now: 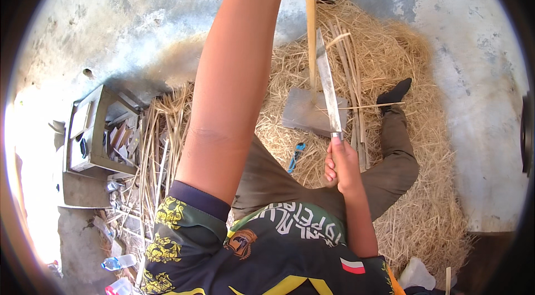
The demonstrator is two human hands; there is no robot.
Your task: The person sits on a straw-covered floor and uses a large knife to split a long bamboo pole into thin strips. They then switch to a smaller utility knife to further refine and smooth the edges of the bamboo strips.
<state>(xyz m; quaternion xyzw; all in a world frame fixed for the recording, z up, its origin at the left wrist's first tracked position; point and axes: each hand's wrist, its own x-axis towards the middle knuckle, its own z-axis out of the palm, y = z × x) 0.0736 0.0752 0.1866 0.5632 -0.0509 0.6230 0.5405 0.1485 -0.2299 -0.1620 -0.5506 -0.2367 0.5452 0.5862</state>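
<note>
My right hand (344,166) is closed around the handle of a long knife (329,84), its blade pointing up and away from me. Just left of the blade, a bamboo pole (311,22) stands nearly upright, its lower end over a grey block (296,112) on the straw. My left arm (231,66) stretches up past the top edge, so the left hand is out of sight. A thin bamboo strip (373,106) lies crosswise behind the knife. Several long strips (351,66) rest to the right of the block.
Straw shavings (412,178) cover the floor around my legs. A blue cutter (296,155) lies between them. On the left are a wooden cabinet (100,161) with scraps, a bundle of sticks (167,128) and a plastic bottle (118,262). A weathered wall (139,22) rises behind.
</note>
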